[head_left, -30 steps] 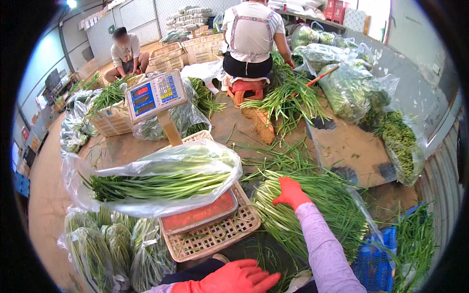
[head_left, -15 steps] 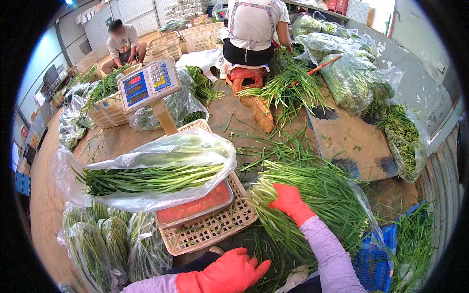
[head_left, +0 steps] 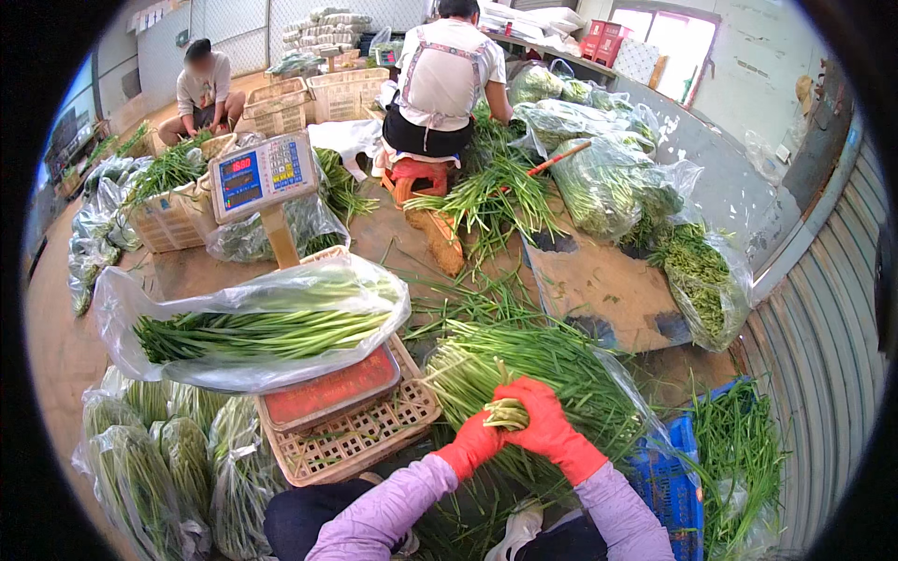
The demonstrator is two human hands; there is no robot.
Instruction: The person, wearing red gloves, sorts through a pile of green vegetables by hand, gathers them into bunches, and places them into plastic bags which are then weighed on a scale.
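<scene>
Both my hands wear red rubber gloves and meet in front of me. My left hand (head_left: 472, 443) and my right hand (head_left: 550, 428) are closed around one small bunch of garlic chives (head_left: 506, 414), its pale cut ends showing between them. Just beyond and under them lies a large loose heap of garlic chives (head_left: 533, 365), partly wrapped in clear plastic. Left of my hands, a clear plastic bag (head_left: 369, 332) filled with laid-out chives (head_left: 262, 335) rests on the red tray (head_left: 332, 388) of a digital scale (head_left: 265, 175).
A perforated plastic crate (head_left: 374, 425) sits under the scale. Several bagged bunches (head_left: 168, 458) stand at lower left. A blue basket (head_left: 669, 491) and loose greens (head_left: 744, 458) are at lower right. One person sits ahead on a red stool (head_left: 416, 178), another at far left; filled bags (head_left: 608, 192) line the right wall.
My left hand, earlier empty and spread near my lap, has come right and closed on the bunch. The right hand has drawn nearer me with chives from the heap. The view has turned right.
</scene>
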